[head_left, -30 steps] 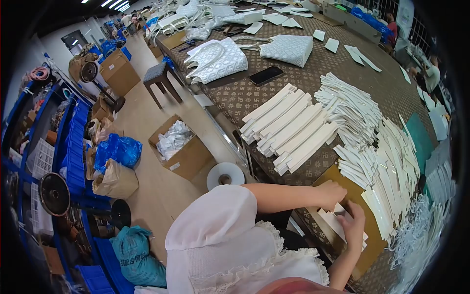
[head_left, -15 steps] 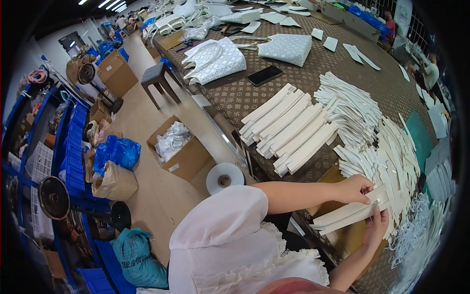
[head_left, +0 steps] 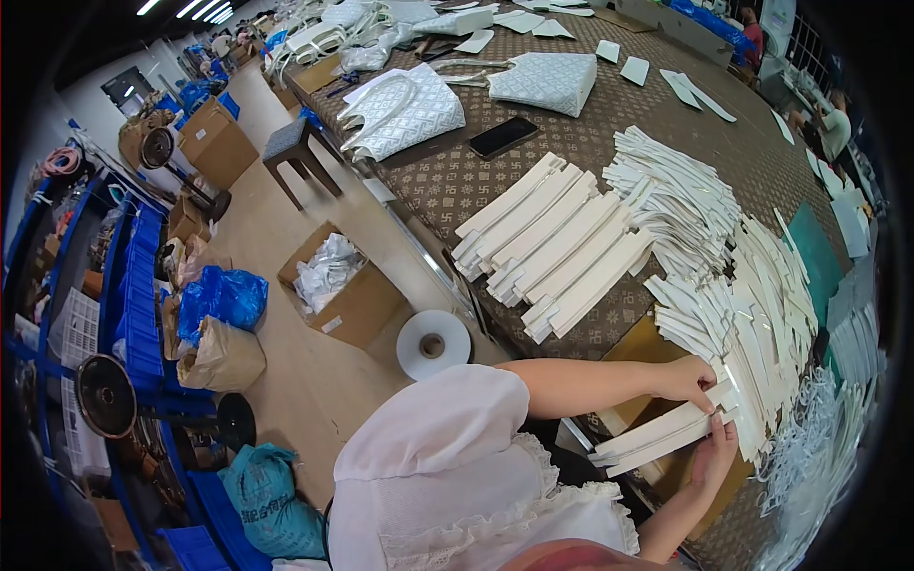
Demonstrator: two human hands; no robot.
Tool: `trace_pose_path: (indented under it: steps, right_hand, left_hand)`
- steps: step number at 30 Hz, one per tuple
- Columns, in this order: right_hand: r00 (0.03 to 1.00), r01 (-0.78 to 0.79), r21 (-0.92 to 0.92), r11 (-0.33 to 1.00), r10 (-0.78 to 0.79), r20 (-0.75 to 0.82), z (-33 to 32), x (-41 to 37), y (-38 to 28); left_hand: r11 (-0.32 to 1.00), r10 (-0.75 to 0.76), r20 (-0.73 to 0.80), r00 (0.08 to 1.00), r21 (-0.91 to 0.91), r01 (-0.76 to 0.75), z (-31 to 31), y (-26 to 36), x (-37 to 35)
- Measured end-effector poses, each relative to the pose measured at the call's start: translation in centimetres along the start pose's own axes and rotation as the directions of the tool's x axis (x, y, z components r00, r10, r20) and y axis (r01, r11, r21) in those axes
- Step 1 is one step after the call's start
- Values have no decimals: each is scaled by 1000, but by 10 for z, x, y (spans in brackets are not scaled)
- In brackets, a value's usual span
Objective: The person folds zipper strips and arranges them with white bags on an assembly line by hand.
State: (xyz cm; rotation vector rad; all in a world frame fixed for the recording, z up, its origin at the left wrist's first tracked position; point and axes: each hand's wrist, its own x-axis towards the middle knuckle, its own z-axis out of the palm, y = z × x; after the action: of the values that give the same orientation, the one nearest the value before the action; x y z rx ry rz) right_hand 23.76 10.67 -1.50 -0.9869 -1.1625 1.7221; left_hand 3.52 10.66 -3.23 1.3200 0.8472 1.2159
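Observation:
Both hands hold one end of a long cream strap piece (head_left: pixel 657 440). A dark seam runs along it, and a small flap shows near the held end. My left hand (head_left: pixel 687 381) pinches the top edge of that end. From below, my right hand (head_left: pixel 716 451) grips the same end with fingers closed. The other end of the strap extends left over a tan board (head_left: pixel 628 357) at the table edge. Just beyond my hands, a loose heap of white strips (head_left: pixel 752 328) spreads over the table.
Cream straps (head_left: pixel 552 243) lie in a row, with bundled strips (head_left: pixel 671 186) beside them. Farther back are a phone (head_left: pixel 503 137) and quilted white bags (head_left: pixel 405 112) on the patterned table (head_left: pixel 581 138). Thin white cords (head_left: pixel 809 457) pile at right. A carton (head_left: pixel 357 309) and film roll (head_left: pixel 433 346) stand left.
The view has shifted slightly. My hands and the strap piece have moved a little left, and the strap has turned slightly, with its small flap now showing near my fingers.

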Motion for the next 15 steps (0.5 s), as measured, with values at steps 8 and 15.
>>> trace_pose_path:
  steps: [8,15]
  right_hand:
    - [998,10,-90,996,-16,-63,14,4,17]
    - [993,-118,-22,993,118,28,23,-4,-3]
  left_hand:
    - [995,-21,-106,994,93,31,-3,-10,-1]
    - [995,-81,-96,992,44,86,-6,-2,-4]
